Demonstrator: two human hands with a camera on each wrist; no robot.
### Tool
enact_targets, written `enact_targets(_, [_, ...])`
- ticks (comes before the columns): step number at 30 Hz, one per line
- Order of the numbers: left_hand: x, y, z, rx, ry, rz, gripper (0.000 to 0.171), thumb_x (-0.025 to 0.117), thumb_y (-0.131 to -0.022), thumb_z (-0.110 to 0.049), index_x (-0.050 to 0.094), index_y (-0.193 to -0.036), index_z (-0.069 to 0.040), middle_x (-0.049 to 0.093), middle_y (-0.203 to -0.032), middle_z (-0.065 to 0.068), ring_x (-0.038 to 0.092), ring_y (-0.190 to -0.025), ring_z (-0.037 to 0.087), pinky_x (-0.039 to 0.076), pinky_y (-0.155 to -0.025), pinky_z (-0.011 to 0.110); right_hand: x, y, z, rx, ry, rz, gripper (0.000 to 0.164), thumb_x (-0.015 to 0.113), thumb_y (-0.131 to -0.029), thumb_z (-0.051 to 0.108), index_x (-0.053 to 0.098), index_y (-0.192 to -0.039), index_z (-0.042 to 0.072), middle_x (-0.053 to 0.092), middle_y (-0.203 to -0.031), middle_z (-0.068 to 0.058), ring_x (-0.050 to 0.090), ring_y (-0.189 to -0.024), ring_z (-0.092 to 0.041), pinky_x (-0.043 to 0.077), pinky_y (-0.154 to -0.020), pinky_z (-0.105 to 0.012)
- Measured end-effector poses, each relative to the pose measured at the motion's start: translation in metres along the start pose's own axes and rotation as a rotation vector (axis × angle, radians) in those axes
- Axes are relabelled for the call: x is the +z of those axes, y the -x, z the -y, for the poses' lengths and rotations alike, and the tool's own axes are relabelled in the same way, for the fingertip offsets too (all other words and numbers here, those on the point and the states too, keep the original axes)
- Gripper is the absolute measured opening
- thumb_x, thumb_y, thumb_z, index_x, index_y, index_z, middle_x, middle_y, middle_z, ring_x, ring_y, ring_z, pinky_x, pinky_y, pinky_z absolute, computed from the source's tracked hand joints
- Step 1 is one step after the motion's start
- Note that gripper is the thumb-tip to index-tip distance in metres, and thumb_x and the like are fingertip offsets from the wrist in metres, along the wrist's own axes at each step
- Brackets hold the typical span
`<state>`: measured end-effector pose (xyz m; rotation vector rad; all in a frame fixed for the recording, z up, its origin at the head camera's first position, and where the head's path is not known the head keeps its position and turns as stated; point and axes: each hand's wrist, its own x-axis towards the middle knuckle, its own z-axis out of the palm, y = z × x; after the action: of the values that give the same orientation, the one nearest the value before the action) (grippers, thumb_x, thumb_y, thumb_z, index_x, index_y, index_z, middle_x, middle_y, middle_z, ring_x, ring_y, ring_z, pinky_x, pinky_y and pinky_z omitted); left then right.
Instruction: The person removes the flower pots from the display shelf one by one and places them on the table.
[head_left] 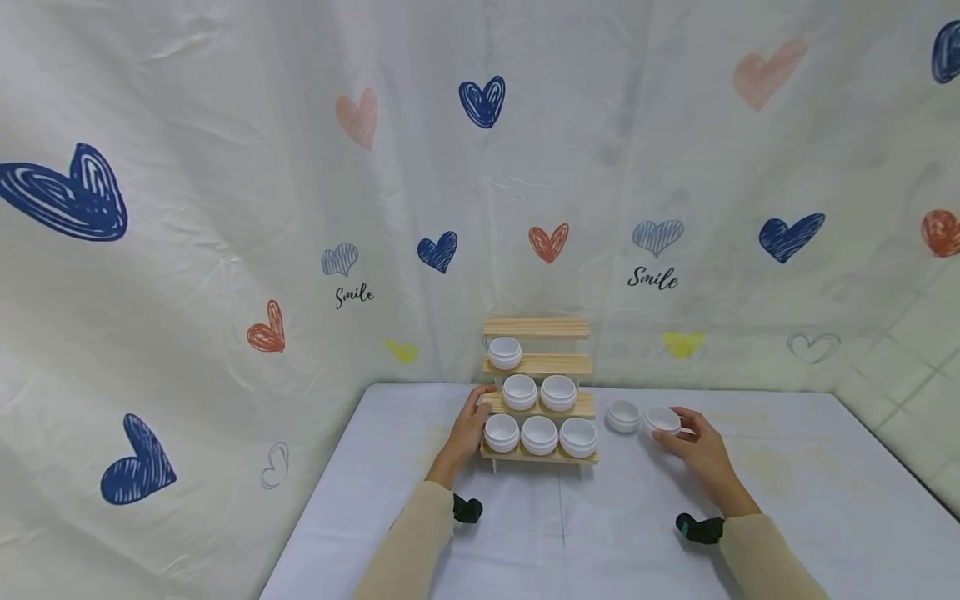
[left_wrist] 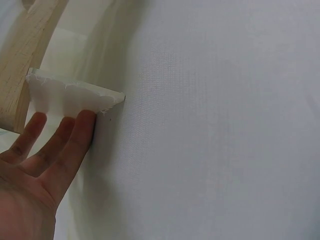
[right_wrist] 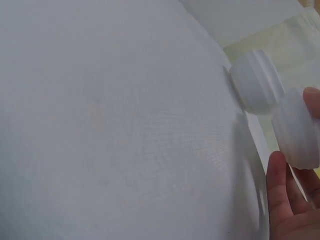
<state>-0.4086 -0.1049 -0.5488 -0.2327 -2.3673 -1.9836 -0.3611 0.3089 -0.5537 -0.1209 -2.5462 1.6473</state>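
A tiered wooden display rack (head_left: 536, 327) stands on the table, with small white bowls on its lower three tiers. My left hand (head_left: 470, 421) holds the left end of the second tier from the bottom. In the left wrist view, its fingers (left_wrist: 75, 135) lie against the rack's translucent side support (left_wrist: 70, 92). Right of the rack, my right hand (head_left: 701, 450) pinches a small white bowl (head_left: 662, 420) between thumb and fingers. Another white bowl (head_left: 622, 416) stands just left of it; in the right wrist view the held bowl (right_wrist: 296, 130) overlaps this other bowl (right_wrist: 256, 81).
Three bowls (head_left: 539, 435) line the bottom tier, two (head_left: 520, 392) stand above them, and one (head_left: 505, 353) is on the third tier. A white cloth covers the table (head_left: 637, 542). Behind hangs a pale curtain (head_left: 570, 167) printed with hearts.
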Motion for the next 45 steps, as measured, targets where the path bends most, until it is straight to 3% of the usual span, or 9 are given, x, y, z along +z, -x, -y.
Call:
enact_targets(4, [0.001,0.000,-0.003,-0.014,-0.012,-0.004,0.038,0.043,-0.104,-0.026,0.054,-0.140,-0.029,0.046,-0.076,0.000,0.040,-0.058,0.010,0.036,-0.057,0.025,-0.001,-0.002,0.002,0.041,0.029,0.015,0.088,0.077,-0.090,0.046,0.035,-0.155,0.005,0.045,-0.148,-0.023,0.049,-0.093,0.012,0.043,-0.077,-0.010])
enact_targets(11, [0.001,0.000,-0.002,-0.008,-0.014,0.004,0.040,0.042,-0.104,-0.026,0.053,-0.142,-0.025,0.051,-0.085,0.005,0.045,-0.066,0.011,0.039,-0.064,0.026,-0.001,-0.008,-0.002,0.083,0.052,0.015,0.090,0.074,-0.092,0.048,0.031,-0.157,0.005,0.038,-0.155,-0.024,0.048,-0.123,-0.023,0.041,-0.083,-0.018])
enact_targets(15, [0.001,-0.001,-0.001,-0.005,-0.018,0.002,0.039,0.043,-0.104,-0.026,0.054,-0.142,-0.027,0.050,-0.083,0.005,0.043,-0.063,0.011,0.038,-0.061,0.027,-0.002,-0.011,-0.004,0.091,0.049,0.012,0.091,0.074,-0.092,0.048,0.029,-0.159,0.005,0.036,-0.156,-0.025,0.045,-0.129,-0.030,0.041,-0.082,-0.017])
enact_targets(19, [0.001,0.000,-0.002,-0.005,-0.028,0.001,0.039,0.042,-0.105,-0.026,0.053,-0.142,-0.028,0.049,-0.082,0.003,0.043,-0.063,0.012,0.038,-0.061,0.027,-0.003,-0.015,-0.007,0.085,0.034,0.011,0.090,0.075,-0.092,0.044,0.029,-0.158,0.004,0.037,-0.155,-0.026,0.051,-0.118,-0.019,0.045,-0.075,-0.010])
enact_targets(24, [0.001,0.000,-0.002,-0.009,-0.031,0.005,0.039,0.041,-0.105,-0.027,0.053,-0.142,-0.028,0.047,-0.079,0.001,0.041,-0.059,0.011,0.036,-0.058,0.026,-0.004,-0.018,-0.008,0.083,-0.002,0.012,0.088,0.076,-0.093,0.039,0.029,-0.157,0.002,0.037,-0.154,-0.027,0.051,-0.094,0.005,0.051,-0.076,-0.011])
enact_targets(28, [0.001,0.001,-0.003,-0.006,-0.021,0.002,0.039,0.042,-0.104,-0.028,0.053,-0.142,-0.027,0.051,-0.082,0.001,0.047,-0.066,0.011,0.039,-0.064,0.027,-0.004,-0.020,-0.009,0.089,-0.017,0.014,0.088,0.076,-0.093,0.038,0.028,-0.158,0.002,0.036,-0.155,-0.028,0.050,-0.090,0.010,0.052,-0.076,-0.011])
enact_targets(33, [0.001,0.001,-0.003,-0.005,-0.027,-0.007,0.039,0.043,-0.104,-0.028,0.054,-0.141,-0.029,0.049,-0.080,0.003,0.044,-0.062,0.011,0.038,-0.061,0.027,-0.001,-0.023,-0.011,0.082,0.001,0.000,0.088,0.077,-0.093,0.036,0.029,-0.157,0.000,0.039,-0.153,-0.029,0.056,-0.110,-0.011,0.050,-0.075,-0.009])
enact_targets(37, [0.000,0.001,-0.004,-0.003,-0.028,-0.008,0.038,0.043,-0.104,-0.028,0.054,-0.141,-0.029,0.046,-0.075,0.001,0.040,-0.058,0.010,0.036,-0.057,0.026,0.001,-0.025,-0.015,0.074,0.019,-0.021,0.087,0.077,-0.092,0.036,0.031,-0.156,0.000,0.041,-0.152,-0.029,0.051,-0.125,-0.031,0.048,-0.073,-0.007])
enact_targets(45, [0.000,0.002,-0.002,-0.006,-0.013,-0.001,0.037,0.042,-0.105,-0.027,0.053,-0.140,-0.030,0.043,-0.071,-0.002,0.037,-0.055,0.010,0.034,-0.054,0.024,0.004,-0.024,-0.017,0.064,0.057,-0.027,0.087,0.075,-0.094,0.038,0.030,-0.158,0.000,0.041,-0.153,-0.030,0.048,-0.133,-0.039,0.041,-0.076,-0.006])
